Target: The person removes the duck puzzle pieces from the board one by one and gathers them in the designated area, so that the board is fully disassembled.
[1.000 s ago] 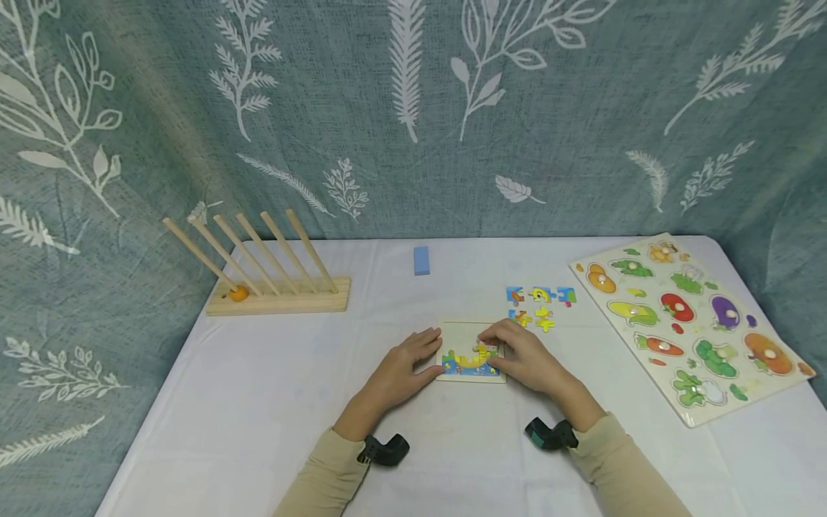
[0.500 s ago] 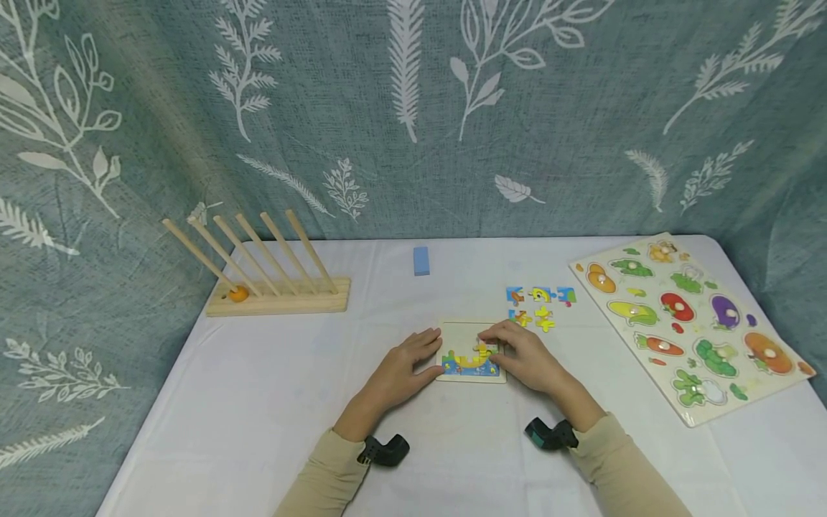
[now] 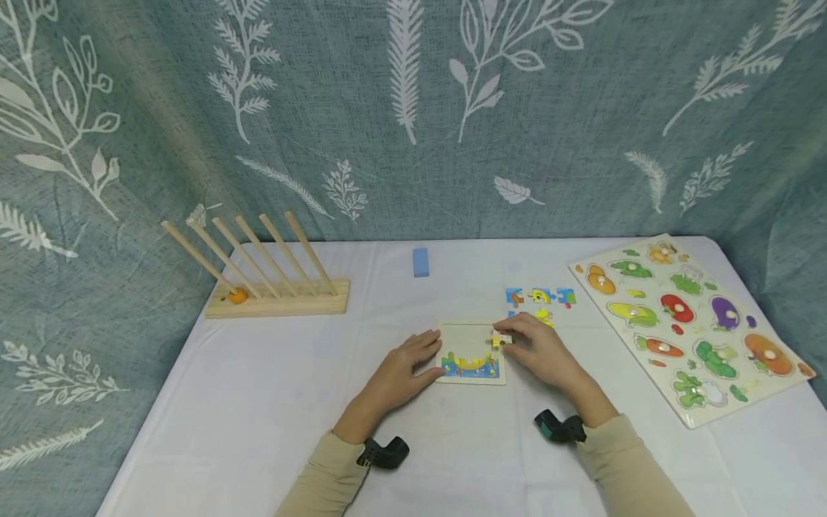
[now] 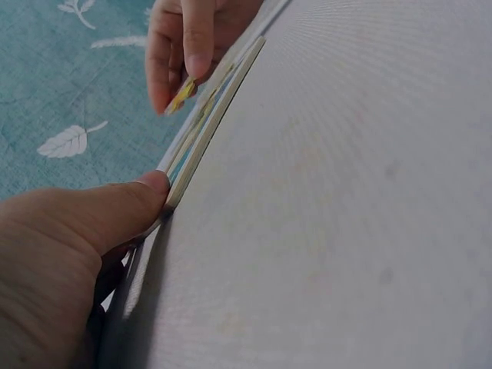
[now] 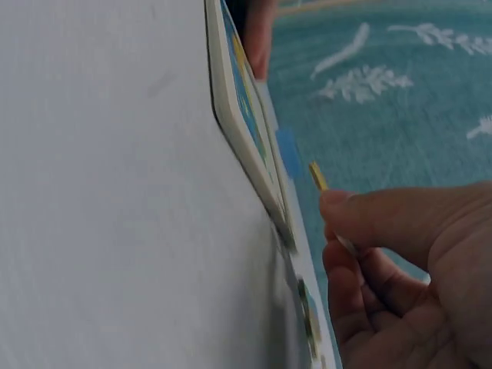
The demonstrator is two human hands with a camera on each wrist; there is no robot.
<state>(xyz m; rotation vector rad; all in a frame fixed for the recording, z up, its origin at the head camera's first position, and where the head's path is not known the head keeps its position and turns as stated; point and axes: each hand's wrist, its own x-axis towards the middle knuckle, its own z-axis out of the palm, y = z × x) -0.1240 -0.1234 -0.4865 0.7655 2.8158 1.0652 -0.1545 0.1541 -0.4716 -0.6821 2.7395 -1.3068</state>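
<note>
Head view. My right grip [image 3: 543, 353] pinches a yellow-and-white puzzle piece [image 3: 500, 339] between thumb and fingertips, at the right side of a shallow wooden puzzle tray [image 3: 461, 339]. My left grip [image 3: 402, 372] clasps nothing; its fingers lie extended, touching the tray's left edge, with the thumb at the lower part of that edge. Between the two grips, joined blue-and-yellow pieces [image 3: 470, 367] fill the near part of the tray. Just beyond my right grip, loose pieces [image 3: 541, 295] lie on the white-covered counter [image 3: 258, 402], some partly hidden by the hand. Well to the right of that grip lies a vegetable board [image 3: 699, 332]. Beyond my left grip is a blue block [image 3: 421, 263]; farther off to its left stands a peg stand [image 3: 278, 305] with an orange bead [image 3: 237, 295] at its base.

Left wrist view. The thumb of my left grip touches the tray's rim, its other fingers mostly hidden. Across from it, my right grip holds the piece raised, apart from the tray.

Right wrist view. The piece appears nearly edge-on between my right thumb and fingers, near the tray but not touching it. A finger of my left grip shows beside the tray's far end.
</note>
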